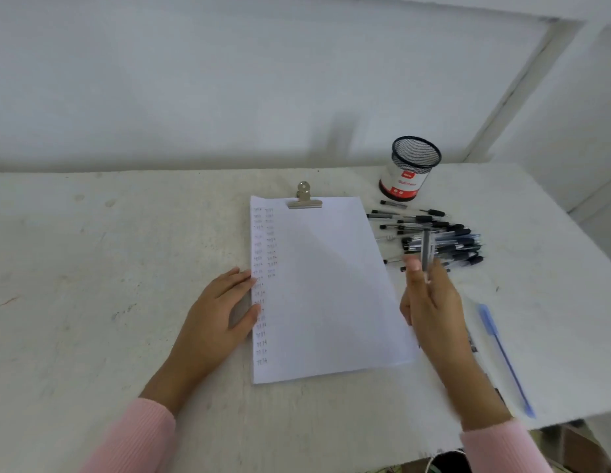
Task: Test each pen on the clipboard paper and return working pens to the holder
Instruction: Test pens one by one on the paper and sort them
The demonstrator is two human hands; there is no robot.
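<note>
A white sheet (328,288) lies clipped under a metal clip (304,199), with columns of small pen marks down its left side. My left hand (219,312) rests flat on the table, fingertips touching the paper's left edge. My right hand (430,302) hovers at the paper's right edge, gripping a blurred pen (426,249) that points upward. A pile of several black-capped pens (437,235) lies just beyond that hand. The black mesh pen holder (410,169) with a red and white label stands behind the pile; no pens show inside it.
A blue pen (505,360) lies alone near the table's right edge (577,416). The white wall rises behind the table. Dark objects and cables show below the table's front right corner.
</note>
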